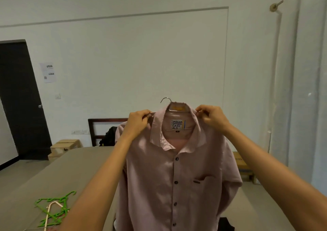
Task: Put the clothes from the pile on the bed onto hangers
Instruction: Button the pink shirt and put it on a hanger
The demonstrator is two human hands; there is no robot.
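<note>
Pink shirt (177, 177) is hanging buttoned on a metal hanger (166, 100), lifted in the air over the bed (79, 169) in front of the person. Nearest the camera, two bare forearms are reaching up and forward. On the bed at lower left, green hangers (53, 207) are lying tangled with a white hanger (51, 211). At the bottom edge, just right of the shirt's hem, a dark garment (226, 224) is showing, probably part of the pile.

Higher up, the left hand (137, 123) is pinching the shirt at its shoulder, just beside the collar. The right hand (213, 117) is pinching the opposite shoulder. Each grip is clamped on fabric. I cannot tell whether the hanger's arms are also caught inside either grip.

Only the hook is poking out above the collar, between the two hands, and neither hand is touching it. If only cloth is held, the hanger could be tipping inside the shirt. One shoulder could slide off if either grip lets go early.

Beyond the bed, a dark wooden frame (106, 124), a black bag (109, 137), cardboard boxes (65, 146) and a dark door (21, 98) are standing against the pale wall.
</note>
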